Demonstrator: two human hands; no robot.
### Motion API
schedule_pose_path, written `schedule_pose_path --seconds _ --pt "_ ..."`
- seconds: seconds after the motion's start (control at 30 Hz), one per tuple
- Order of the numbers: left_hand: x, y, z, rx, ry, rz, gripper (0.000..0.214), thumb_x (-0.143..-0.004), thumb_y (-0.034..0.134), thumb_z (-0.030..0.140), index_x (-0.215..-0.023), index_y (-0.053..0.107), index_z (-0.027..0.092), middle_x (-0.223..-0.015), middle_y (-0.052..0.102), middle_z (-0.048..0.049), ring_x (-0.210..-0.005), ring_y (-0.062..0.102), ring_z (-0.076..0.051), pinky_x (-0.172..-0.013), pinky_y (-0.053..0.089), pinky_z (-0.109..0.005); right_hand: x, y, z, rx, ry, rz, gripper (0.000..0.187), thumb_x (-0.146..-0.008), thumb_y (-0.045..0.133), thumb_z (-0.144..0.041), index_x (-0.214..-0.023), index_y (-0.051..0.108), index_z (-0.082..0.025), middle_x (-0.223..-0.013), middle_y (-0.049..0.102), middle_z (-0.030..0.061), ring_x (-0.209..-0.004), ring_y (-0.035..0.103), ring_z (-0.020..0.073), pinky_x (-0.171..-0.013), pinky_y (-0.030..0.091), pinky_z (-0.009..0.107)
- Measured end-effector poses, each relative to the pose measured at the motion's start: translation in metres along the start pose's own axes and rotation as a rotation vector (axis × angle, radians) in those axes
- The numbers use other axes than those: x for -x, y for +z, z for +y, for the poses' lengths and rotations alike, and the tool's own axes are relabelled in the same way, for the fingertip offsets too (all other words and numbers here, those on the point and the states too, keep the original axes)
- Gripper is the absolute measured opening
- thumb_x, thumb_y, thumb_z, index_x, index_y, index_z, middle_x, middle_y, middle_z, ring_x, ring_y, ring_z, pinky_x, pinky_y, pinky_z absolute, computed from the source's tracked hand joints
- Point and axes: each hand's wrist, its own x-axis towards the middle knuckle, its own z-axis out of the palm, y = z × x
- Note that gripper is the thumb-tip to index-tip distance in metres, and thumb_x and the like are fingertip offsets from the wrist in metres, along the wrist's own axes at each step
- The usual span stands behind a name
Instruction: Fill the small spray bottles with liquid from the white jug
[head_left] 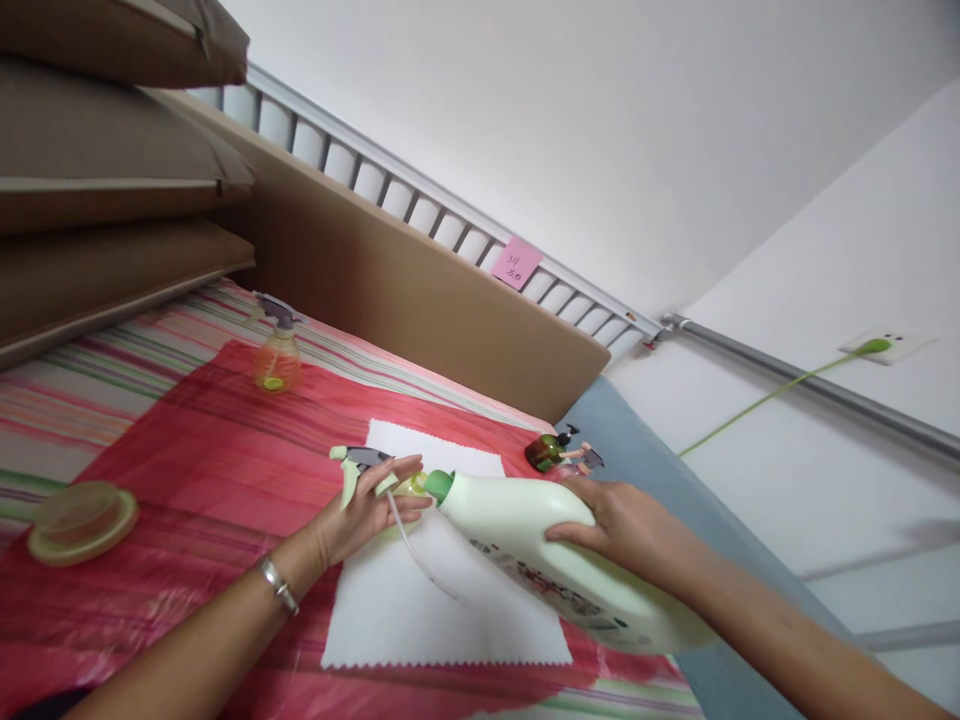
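Observation:
My right hand point(615, 530) grips a large pale green detergent bottle point(525, 525), tilted so that its green neck point(439, 486) points left and down. That neck meets the yellowish mouth of a small bottle point(411, 488), mostly hidden behind my left fingers. In my left hand point(375, 512) is a grey and pale green trigger spray head point(361, 458), its thin clear dip tube hanging out over a white cloth point(420, 620) with zigzag edges. The outstretched left fingers are beside the small bottle's neck; whether they touch it I cannot tell.
Red plastic sheeting point(247, 480) covers striped fabric. A clear spray bottle point(277, 355) stands at the back left, near a round lidded container point(82, 522). A dark green pump bottle point(544, 452) stands beyond the cloth. Stacked cushions point(112, 130) and a tan board point(405, 270) border the area.

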Motion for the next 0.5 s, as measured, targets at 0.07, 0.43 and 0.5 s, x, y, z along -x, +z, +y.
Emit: schedule_pose_path --seconds 0.07,0.43,0.5 --pt "0.0 -0.001 -0.001 -0.004 -0.001 -0.002 0.042 -0.085 0.043 0.043 -0.121 0.054 0.025 -0.144 0.032 -0.009 -0.107 0.056 -0.032 -0.095 0.034 -0.047 -0.001 -0.003 -0.001 0.01 -0.004 0.004 0.048 -0.069 0.054 -0.065 -0.097 0.063 -0.027 -0.082 0.07 0.0058 -0.07 0.063 0.0263 -0.057 0.04 0.03" --pt "-0.002 -0.003 -0.002 -0.008 -0.022 -0.012 0.043 -0.088 0.036 0.042 -0.123 0.051 0.022 -0.146 0.027 -0.0088 -0.108 0.054 -0.033 -0.096 0.032 -0.047 -0.001 -0.024 -0.017 0.069 -0.068 -0.067 0.05 -0.075 0.047 -0.066 -0.098 0.06 -0.024 -0.082 0.067 0.0065 -0.073 0.062 0.0255 -0.06 0.042 0.031" --pt "-0.002 -0.003 -0.002 -0.011 -0.019 -0.016 0.043 -0.088 0.036 0.041 -0.123 0.051 0.022 -0.146 0.027 -0.0091 -0.108 0.054 -0.033 -0.096 0.032 -0.047 -0.001 -0.026 -0.019 0.084 -0.067 -0.086 0.049 -0.076 0.046 -0.065 -0.096 0.06 -0.023 -0.081 0.067 0.0062 -0.072 0.061 0.025 -0.06 0.042 0.031"
